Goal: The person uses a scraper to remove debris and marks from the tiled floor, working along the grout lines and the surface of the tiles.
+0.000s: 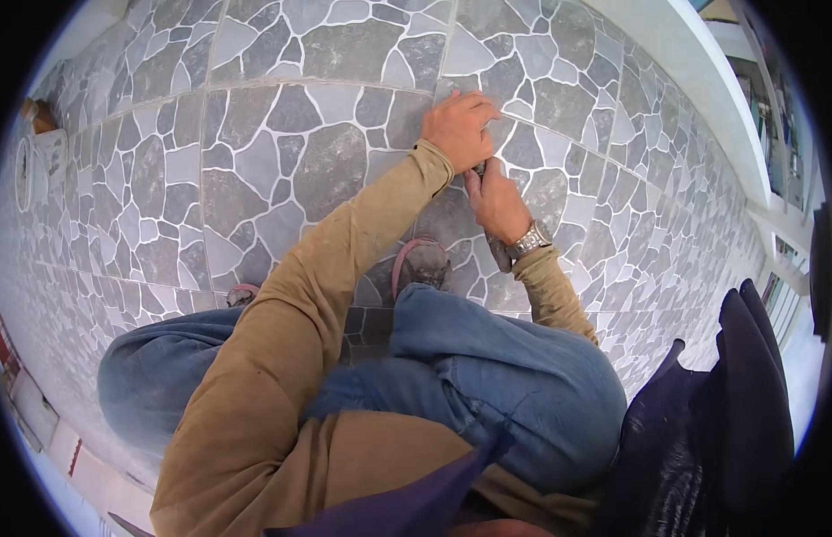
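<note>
My right hand [500,205], with a metal wristwatch [531,238] at its wrist, is closed around a dark-handled hand tool [500,255]. The handle's rear end sticks out under the wrist, and a short dark stretch shows ahead of the thumb. Just beyond it, my left hand [459,127] lies over the tool's front part with bent fingers, low against the stone-patterned floor tiles [335,168]. Both hands are close to a corner where tile joints meet. The tool's working end is hidden under my left hand, so its kind and the left hand's grip cannot be told.
My shod feet [422,265] are on the tiles below my bent knees in blue jeans. A whitish container [50,158] and a brown object [40,115] stand at the far left. A pale raised edge [718,87] curves along the right. Dark fabric [698,416] hangs at lower right.
</note>
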`<state>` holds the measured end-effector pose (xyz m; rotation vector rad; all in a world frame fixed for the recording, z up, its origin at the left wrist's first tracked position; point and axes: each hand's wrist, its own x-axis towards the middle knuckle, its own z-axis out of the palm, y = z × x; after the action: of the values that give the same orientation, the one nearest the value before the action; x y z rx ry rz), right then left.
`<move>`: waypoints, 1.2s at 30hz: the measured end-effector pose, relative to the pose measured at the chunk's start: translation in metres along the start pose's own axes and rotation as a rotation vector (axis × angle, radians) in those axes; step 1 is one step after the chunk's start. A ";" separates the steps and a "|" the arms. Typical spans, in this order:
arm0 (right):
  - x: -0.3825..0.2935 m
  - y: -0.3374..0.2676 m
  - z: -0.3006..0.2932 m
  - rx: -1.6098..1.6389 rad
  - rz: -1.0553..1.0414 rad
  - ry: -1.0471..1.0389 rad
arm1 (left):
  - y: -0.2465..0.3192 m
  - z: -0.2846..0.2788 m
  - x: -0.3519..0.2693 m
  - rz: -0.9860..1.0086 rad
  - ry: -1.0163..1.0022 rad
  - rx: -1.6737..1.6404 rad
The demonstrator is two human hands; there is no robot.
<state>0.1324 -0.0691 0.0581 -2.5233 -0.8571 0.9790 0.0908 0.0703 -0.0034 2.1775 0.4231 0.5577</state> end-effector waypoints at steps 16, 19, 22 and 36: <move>-0.015 -0.007 0.023 -0.011 0.001 0.070 | -0.003 -0.009 0.003 0.083 0.070 0.032; 0.019 0.006 0.011 -0.046 -0.050 0.114 | 0.003 -0.011 0.028 -0.026 0.004 0.080; -0.004 0.000 0.008 -0.062 -0.028 0.030 | 0.003 -0.007 0.007 0.008 0.086 0.022; -0.025 0.003 0.010 -0.169 0.031 -0.014 | 0.008 0.001 -0.008 0.020 0.152 -0.022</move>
<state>0.1122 -0.0867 0.0620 -2.6807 -0.9446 0.9725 0.0850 0.0610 0.0001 2.1280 0.4744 0.7385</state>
